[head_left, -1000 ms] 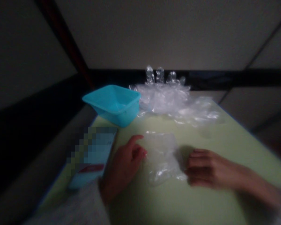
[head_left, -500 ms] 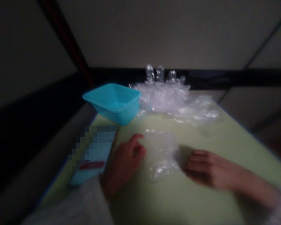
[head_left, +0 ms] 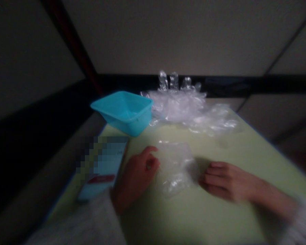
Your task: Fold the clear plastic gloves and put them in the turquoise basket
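A flat, folded piece of clear plastic film (head_left: 177,163) lies on the pale green tabletop between my hands. My left hand (head_left: 140,170) rests at its left edge, thumb and forefinger curved with a gap between their tips. Nothing shows in that gap. At the right edge of the film is my right hand (head_left: 223,180), back upward and fingers side by side, loosely bent. Its fingertips are dim and blurred; whether they touch the film I cannot tell. Farther back lies a heap of clear plastic disposable gloves (head_left: 178,105), some glove fingers sticking up.
A turquoise plastic basket (head_left: 140,124) stands at the back left, beside the gloves. Left of my left hand lies a phone-like flat object (head_left: 105,170) with a lit, partly pixelated face. The table (head_left: 193,221) has blue edges; a pale wall (head_left: 178,37) rises behind it.
My right hand has shifted slightly left and up, toward the plastic film. My left hand has barely moved; the basket and gloves stay in place.
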Demonstrator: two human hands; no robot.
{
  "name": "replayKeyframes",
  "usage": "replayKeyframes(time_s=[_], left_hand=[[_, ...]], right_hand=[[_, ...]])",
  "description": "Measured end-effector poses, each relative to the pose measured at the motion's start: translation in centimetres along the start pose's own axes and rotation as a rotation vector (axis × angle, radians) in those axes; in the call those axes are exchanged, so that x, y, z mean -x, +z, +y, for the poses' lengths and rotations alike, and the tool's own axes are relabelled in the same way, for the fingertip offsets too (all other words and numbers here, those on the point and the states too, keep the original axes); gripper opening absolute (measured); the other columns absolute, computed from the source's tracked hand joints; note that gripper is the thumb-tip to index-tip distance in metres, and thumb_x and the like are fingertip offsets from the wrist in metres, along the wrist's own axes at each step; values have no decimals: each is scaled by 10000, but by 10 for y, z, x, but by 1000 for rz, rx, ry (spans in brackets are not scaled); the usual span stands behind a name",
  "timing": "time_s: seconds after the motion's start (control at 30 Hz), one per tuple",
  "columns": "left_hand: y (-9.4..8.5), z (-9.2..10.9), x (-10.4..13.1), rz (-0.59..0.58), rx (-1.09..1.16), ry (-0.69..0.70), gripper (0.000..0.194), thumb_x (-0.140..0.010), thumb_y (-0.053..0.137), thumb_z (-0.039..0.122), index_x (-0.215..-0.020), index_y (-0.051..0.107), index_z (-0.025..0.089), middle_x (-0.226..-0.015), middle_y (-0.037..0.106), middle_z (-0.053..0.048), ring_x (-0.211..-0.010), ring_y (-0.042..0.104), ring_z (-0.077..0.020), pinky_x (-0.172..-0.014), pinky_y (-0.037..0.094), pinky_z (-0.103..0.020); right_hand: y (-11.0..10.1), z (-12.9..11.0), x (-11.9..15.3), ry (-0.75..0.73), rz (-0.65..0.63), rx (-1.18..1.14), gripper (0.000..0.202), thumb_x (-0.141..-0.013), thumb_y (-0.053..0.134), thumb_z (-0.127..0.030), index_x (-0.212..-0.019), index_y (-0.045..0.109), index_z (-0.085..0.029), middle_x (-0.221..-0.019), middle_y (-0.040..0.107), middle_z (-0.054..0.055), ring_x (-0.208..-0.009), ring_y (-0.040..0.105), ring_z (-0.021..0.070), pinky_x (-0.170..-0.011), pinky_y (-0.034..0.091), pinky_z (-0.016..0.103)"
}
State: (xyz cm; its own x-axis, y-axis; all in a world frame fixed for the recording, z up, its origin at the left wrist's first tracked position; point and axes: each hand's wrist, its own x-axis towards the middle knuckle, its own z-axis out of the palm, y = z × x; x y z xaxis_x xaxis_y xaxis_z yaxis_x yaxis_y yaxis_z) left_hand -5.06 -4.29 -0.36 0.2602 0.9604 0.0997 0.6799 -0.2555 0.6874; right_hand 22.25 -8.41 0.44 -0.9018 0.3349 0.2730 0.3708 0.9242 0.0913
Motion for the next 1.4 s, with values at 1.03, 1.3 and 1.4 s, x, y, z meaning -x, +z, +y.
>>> replayKeyframes(time_s=[1.03, 1.3, 1.4], left_hand=[[-1, -9, -5, 116, -59, 16, 237, -817, 461, 249, -1023, 567, 199, -713, 683, -18, -654, 672, -187, -566, 476, -258], [-4, -6, -7, 105, -108, -10, 261, -810, 458, 235, -1040, 568, 180, -703, 684, -26, -618, 667, -185, -544, 469, -253], [-5, -5, -6, 123, -101, -9, 263, -809, 461, 244, -1038, 572, 182, -690, 682, -20, -605, 663, -180, -536, 468, -247]], right_hand=[[22, 34, 0, 117, 150, 16, 284, -970, 373, -201, -965, 644, -117, -850, 683, 91, -817, 608, 175, -689, 521, 317], [19, 34, -2, 112, 171, -6, 275, -966, 386, -201, -934, 645, -113, -810, 683, 83, -770, 617, 171, -670, 529, 308], [20, 34, -2, 116, 156, -15, 287, -973, 366, -208, -965, 639, -121, -857, 686, 87, -804, 618, 168, -699, 531, 315]])
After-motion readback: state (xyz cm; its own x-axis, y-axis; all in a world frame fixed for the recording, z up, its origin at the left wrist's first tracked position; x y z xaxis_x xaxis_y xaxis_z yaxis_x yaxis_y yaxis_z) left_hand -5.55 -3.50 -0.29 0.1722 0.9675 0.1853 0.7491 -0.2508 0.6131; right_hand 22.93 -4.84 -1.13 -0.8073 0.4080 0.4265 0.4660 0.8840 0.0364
